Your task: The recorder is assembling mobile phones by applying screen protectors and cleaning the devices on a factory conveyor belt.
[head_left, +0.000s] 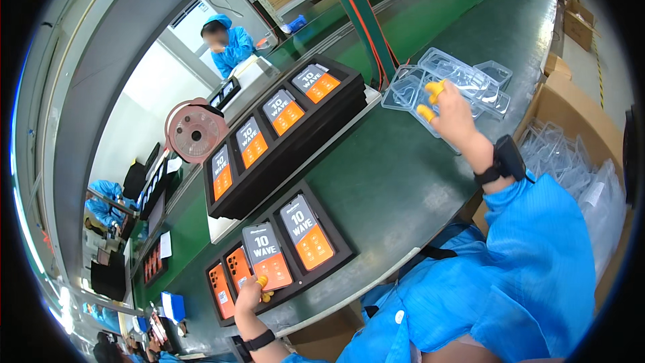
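Observation:
My left hand [250,298], with yellow finger cots, is closed on the lower end of a smartphone [267,255] with a grey-and-orange printed front film. That phone is tilted over a black foam tray [330,267] near the front edge of the bench. In the tray, another film-fronted phone [306,235] lies to its right, and two orange phones [220,290] lie to its left, backs up. On the right, my right hand [451,115] reaches over clear plastic boxes [463,81]. Its thumb and forefinger, in yellow cots, are apart beside them, and nothing shows between them.
Behind the front tray, a stack of black trays [282,154] carries several film-fronted phones. A pink round fan [196,130] stands to its left. A carton [561,104] with clear plastic pieces is at right. Co-workers in blue [235,47] sit beyond. A green post [359,13] rises behind.

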Demonstrator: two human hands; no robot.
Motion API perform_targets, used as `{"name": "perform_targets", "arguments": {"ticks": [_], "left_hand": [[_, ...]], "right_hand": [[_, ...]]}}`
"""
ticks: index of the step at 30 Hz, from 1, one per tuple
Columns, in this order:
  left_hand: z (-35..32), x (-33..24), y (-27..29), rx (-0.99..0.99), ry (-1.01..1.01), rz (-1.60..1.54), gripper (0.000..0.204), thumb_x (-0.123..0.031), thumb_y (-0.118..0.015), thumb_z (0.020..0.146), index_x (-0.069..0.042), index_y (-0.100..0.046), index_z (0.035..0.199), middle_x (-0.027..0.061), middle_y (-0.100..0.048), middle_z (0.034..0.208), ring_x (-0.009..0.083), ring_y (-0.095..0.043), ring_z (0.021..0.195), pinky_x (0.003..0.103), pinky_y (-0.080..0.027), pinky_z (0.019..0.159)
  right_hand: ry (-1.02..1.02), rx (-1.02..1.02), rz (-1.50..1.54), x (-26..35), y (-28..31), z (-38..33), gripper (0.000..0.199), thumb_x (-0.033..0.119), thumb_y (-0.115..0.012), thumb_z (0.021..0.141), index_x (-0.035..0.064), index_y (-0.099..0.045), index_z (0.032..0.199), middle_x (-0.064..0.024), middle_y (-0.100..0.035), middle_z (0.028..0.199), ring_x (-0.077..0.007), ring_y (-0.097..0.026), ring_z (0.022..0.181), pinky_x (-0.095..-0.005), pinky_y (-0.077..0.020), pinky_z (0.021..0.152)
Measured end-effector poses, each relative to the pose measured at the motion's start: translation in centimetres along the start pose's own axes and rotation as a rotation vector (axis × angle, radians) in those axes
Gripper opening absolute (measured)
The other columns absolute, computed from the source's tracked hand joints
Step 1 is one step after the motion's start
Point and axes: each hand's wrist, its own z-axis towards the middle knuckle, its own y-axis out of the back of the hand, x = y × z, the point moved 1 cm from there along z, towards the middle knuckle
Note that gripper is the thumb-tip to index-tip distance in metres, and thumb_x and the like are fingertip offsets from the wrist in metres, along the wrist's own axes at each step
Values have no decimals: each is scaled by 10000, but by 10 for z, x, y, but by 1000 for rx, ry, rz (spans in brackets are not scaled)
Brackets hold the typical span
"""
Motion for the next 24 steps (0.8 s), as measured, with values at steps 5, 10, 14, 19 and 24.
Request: {"name": "perform_targets", "arguments": {"ticks": [5, 10, 14, 19, 24], "left_hand": [[4, -21, -6, -250, -123, 987, 285, -274, -491, 813, 8, -536, 806, 185, -583, 673, 292, -581, 599, 380, -449, 527], [-25, -24, 6, -847, 46, 614, 287, -283, -538, 762, -2, -511, 712, 215, -575, 696, 352, -573, 709, 437, -445, 614], [-3, 33, 12, -614, 111, 664, 336, -302, -536, 768, 28, -552, 830, 228, -563, 727, 370, -554, 751, 436, -436, 664], [-22, 26, -8, -617, 197, 616, 525, -395, -510, 783, 105, -490, 940, 273, -478, 991, 386, -467, 939, 418, -393, 814], [-11, 24, -15, -655, 221, 647, 583, -466, -473, 781, 99, -504, 922, 256, -518, 932, 384, -503, 896, 419, -414, 779]], "right_hand": [[-22, -84, -364, -72, -13, 34, 404, 220, -688, 632, 24, -538, 952, -96, -475, 930, -264, -478, 913, -354, -455, 709], [-60, 189, -510, -119, -29, 40, 259, 155, -631, 678, 33, -530, 883, -126, -509, 912, -291, -510, 874, -377, -449, 707], [-90, -69, -272, -121, -17, 45, 182, 80, -586, 687, 29, -522, 849, -144, -547, 819, -314, -533, 813, -395, -433, 696], [-26, -98, -449, -119, -30, 53, 234, 132, -623, 676, 13, -538, 860, -120, -496, 968, -296, -482, 931, -378, -446, 730], [-26, 166, -557, -162, -46, 53, 280, 191, -621, 699, -1, -540, 886, -117, -472, 962, -286, -470, 912, -372, -439, 753]]}}
